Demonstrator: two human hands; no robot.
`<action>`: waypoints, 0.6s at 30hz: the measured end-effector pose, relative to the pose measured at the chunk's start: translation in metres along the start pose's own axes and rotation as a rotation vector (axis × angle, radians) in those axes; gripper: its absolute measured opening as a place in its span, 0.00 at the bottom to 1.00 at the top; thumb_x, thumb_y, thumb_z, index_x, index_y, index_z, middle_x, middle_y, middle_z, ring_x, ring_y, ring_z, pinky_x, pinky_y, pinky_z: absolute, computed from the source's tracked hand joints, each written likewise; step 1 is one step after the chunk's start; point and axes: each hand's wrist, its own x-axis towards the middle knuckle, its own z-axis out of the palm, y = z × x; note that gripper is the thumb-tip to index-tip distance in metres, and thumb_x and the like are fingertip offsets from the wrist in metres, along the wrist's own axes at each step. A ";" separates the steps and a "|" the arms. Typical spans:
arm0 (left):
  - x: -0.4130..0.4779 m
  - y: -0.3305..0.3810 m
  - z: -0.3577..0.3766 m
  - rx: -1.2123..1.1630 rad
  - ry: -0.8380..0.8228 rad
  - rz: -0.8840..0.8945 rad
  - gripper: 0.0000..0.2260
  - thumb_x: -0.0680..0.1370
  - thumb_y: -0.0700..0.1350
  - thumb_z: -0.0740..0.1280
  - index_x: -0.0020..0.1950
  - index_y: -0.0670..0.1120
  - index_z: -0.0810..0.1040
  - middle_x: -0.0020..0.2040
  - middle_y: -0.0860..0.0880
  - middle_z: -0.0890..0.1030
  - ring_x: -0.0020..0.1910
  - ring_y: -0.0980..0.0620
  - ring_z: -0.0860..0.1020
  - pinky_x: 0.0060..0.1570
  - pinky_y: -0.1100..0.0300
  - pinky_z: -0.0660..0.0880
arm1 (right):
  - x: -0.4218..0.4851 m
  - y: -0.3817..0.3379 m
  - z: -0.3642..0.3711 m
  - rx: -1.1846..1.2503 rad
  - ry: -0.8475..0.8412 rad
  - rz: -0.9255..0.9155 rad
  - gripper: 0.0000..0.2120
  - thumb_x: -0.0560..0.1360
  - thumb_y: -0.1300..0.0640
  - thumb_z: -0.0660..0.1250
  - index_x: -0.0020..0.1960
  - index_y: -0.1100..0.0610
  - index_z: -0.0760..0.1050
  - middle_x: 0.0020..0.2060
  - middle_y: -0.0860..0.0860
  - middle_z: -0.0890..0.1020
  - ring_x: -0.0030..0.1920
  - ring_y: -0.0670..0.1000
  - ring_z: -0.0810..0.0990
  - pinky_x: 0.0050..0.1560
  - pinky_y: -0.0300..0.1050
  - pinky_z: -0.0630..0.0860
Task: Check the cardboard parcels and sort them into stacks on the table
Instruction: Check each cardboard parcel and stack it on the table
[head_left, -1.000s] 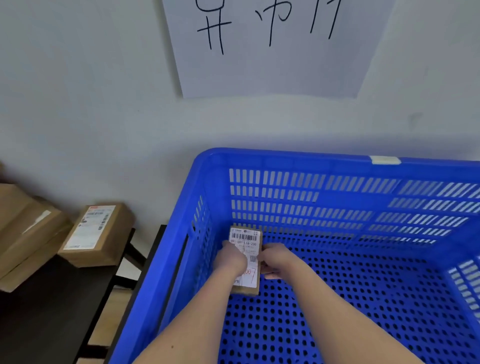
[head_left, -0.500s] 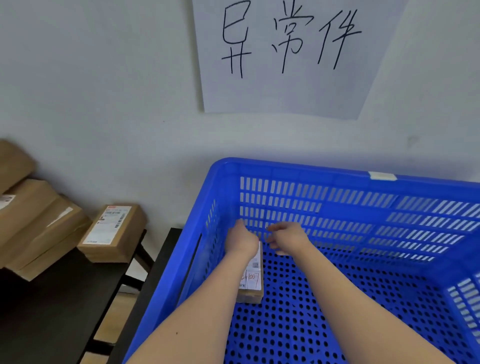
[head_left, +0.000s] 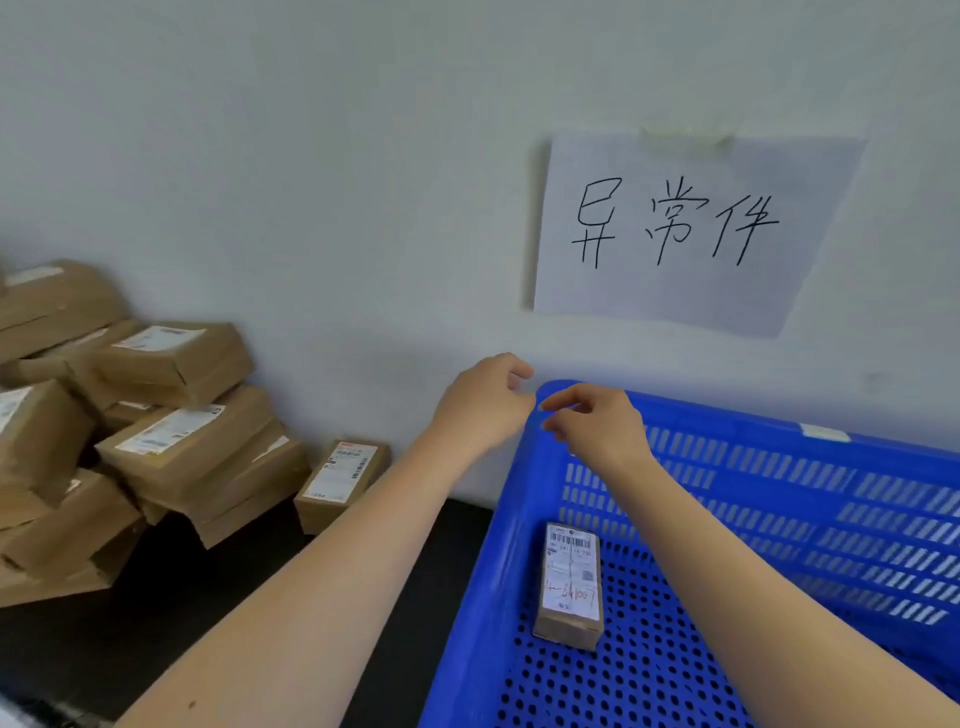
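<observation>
Cardboard parcels (head_left: 182, 441) are heaped at the left of the dark table (head_left: 156, 649), but the biggest thing in front of me is the blue crate (head_left: 727, 415) on the right, hard against the wall, with slotted sides and a perforated floor. The heap comes next: brown boxes lie crooked on one another, several tilted, white labels up. Above the crate a handwritten paper sign (head_left: 675, 228) is taped to the wall. Between heap and crate one lone parcel (head_left: 343, 478) stands apart on the table. Smaller still is the small parcel (head_left: 571, 587) lying flat on the crate floor near its left wall, label up with a barcode and red writing.

Both hands hover over the crate's left corner, well above that parcel. The left hand (head_left: 483, 400) has its fingers loosely curled round nothing. The right hand (head_left: 597, 431) brings thumb and forefinger close, yet I see nothing between them.

I'd judge these boxes light and stiff, with matt card that grips well and a slicker label. The small one should lift with one hand, thumb on one long side and fingers on the other. The heap looks ready to slide, so I would take from its top
</observation>
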 end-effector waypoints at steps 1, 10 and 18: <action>-0.009 -0.009 -0.011 0.009 0.011 0.011 0.15 0.77 0.43 0.64 0.65 0.50 0.74 0.61 0.50 0.77 0.57 0.51 0.76 0.59 0.55 0.73 | -0.006 -0.010 0.009 -0.005 -0.023 -0.025 0.11 0.72 0.64 0.64 0.39 0.49 0.79 0.33 0.46 0.81 0.37 0.50 0.79 0.36 0.43 0.76; -0.070 -0.106 -0.117 0.092 0.116 0.026 0.15 0.79 0.47 0.64 0.65 0.53 0.73 0.61 0.54 0.77 0.58 0.55 0.75 0.57 0.56 0.73 | -0.056 -0.093 0.114 -0.026 -0.126 -0.163 0.13 0.73 0.63 0.64 0.38 0.46 0.78 0.38 0.48 0.83 0.42 0.49 0.80 0.44 0.44 0.78; -0.105 -0.220 -0.226 0.144 0.139 -0.026 0.15 0.78 0.47 0.64 0.65 0.56 0.73 0.62 0.57 0.76 0.57 0.59 0.74 0.53 0.62 0.69 | -0.093 -0.155 0.250 -0.022 -0.174 -0.143 0.12 0.74 0.62 0.64 0.39 0.45 0.78 0.40 0.47 0.83 0.42 0.48 0.81 0.40 0.39 0.77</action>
